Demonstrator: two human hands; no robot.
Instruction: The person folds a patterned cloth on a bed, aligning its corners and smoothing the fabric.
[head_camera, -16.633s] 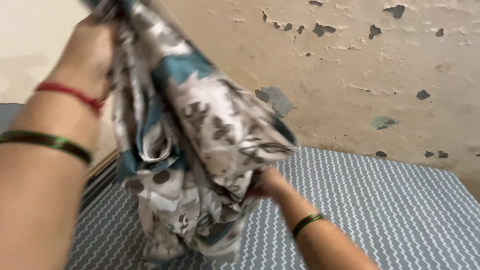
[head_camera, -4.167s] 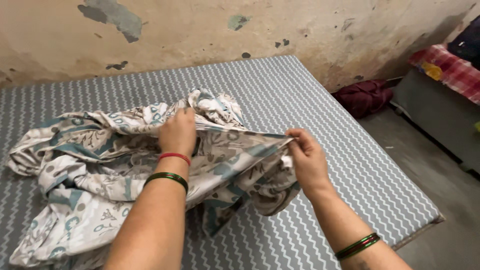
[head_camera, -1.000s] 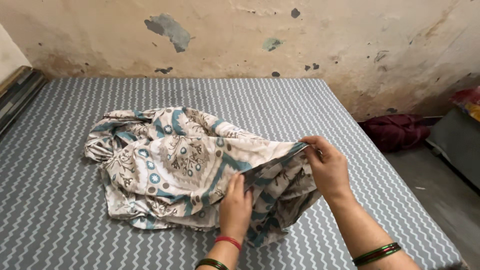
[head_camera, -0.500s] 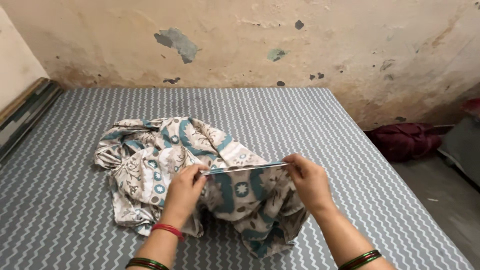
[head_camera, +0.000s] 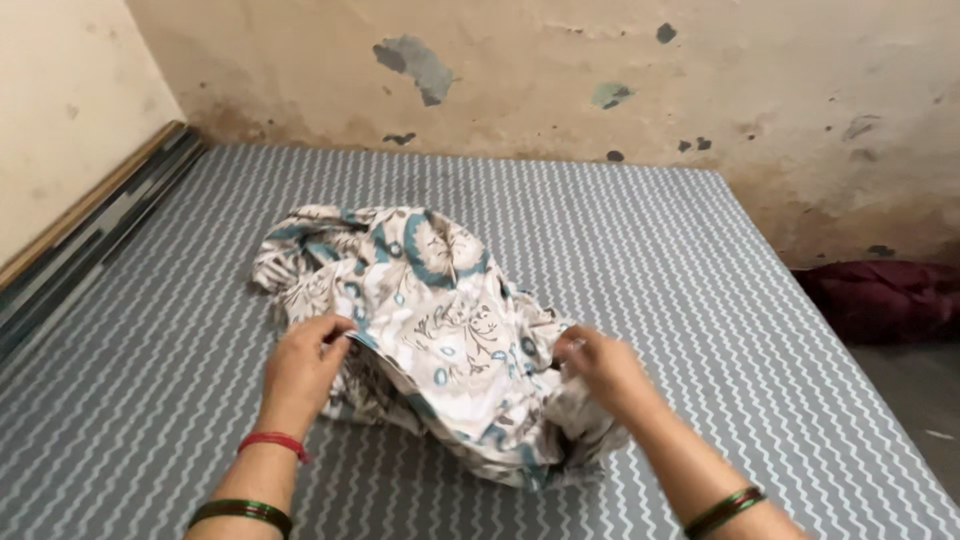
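Cloth (head_camera: 440, 330), white with teal and brown print, lay bunched in middle of bed (head_camera: 700, 300), on grey zigzag sheet. Left hand (head_camera: 300, 365) had fingers pinched on cloth edge at left side. Right hand (head_camera: 600, 365) had fingers closed on bunched fabric at right side, pretty much buried in folds. Maroon bundle (head_camera: 885, 300) sat on floor off right of bed, by peeling wall (head_camera: 600, 70).

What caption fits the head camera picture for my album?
Left hand and right hand grip a crumpled white-and-teal patterned cloth on a grey zigzag-striped mattress.
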